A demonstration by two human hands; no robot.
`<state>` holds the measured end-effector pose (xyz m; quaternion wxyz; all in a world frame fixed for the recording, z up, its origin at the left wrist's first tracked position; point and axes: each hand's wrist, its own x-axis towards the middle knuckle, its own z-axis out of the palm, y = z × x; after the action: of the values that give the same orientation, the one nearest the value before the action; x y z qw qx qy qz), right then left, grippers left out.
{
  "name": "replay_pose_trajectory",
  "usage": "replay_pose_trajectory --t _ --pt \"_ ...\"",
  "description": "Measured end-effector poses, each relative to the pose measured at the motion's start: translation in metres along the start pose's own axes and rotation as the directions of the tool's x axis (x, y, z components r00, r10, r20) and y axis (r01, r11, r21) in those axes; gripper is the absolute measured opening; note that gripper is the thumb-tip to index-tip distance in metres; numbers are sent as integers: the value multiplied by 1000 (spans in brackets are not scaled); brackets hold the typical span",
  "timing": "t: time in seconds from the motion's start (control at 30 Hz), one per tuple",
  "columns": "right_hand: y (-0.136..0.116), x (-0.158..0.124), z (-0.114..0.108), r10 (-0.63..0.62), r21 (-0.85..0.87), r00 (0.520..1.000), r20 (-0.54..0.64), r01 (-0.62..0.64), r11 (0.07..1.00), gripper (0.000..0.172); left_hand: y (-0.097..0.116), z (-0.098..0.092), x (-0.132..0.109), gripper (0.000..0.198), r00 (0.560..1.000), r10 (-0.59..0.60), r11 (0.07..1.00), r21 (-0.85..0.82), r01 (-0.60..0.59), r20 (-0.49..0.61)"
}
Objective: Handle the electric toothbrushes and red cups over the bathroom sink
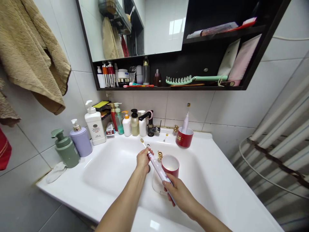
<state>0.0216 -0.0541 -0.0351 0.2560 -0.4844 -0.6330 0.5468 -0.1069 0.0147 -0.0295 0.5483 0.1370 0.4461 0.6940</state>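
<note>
On the far left of my head view I have a tan towel [33, 54] hanging against the tiles. Next to it, on the sink [227, 170] rim, stand a green pump bottle [68, 154], a purple pump bottle [82, 143] and a tall white bottle [96, 129]. Further right I come to the left hand [143, 159], its fingers grasping the upper end of an electric toothbrush [156, 165], with the brush head jutting out past the fingertips, up and to the left. The toothbrush slants over the basin, running down from the left hand toward the right. Behind it I see the black faucet [151, 129], and farther right a small loose brush head [165, 137] on the back ledge. Just beside the handle, in the basin, is a red cup [175, 172], with a clear tray [156, 185] under the handle. I have the right hand [178, 192] wrapped around the lower end of the toothbrush, which passes through its grip. Beyond, on the rim, another red cup [183, 140] holds a second toothbrush [185, 124], upright with a slight tilt.
</note>
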Motion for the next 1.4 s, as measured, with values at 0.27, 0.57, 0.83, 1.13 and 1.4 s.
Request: replay_pose_trajectory --t 0.27,0.57,0.83,1.13,1.4 --pt "-1 -3 0 -3 29 1000 28 2 1000 18 -2 -3 5 10 1000 -1 1000 -13 1 -3" --pt "1 -2 0 24 41 1000 15 -25 999 19 -3 -2 5 11 999 -10 1000 -17 9 -32" --pt "5 -8 0 48 68 998 48 -51 996 15 9 -11 10 11 1000 4 1000 29 -3 -28" --pt "-5 -8 -10 -79 202 987 -140 107 973 23 -3 19 35 13 986 107 737 655 -165 128" --pt "0 -7 -11 -89 211 988 -129 115 971 36 -20 67 93 26 940 280 433 849 -304 194"
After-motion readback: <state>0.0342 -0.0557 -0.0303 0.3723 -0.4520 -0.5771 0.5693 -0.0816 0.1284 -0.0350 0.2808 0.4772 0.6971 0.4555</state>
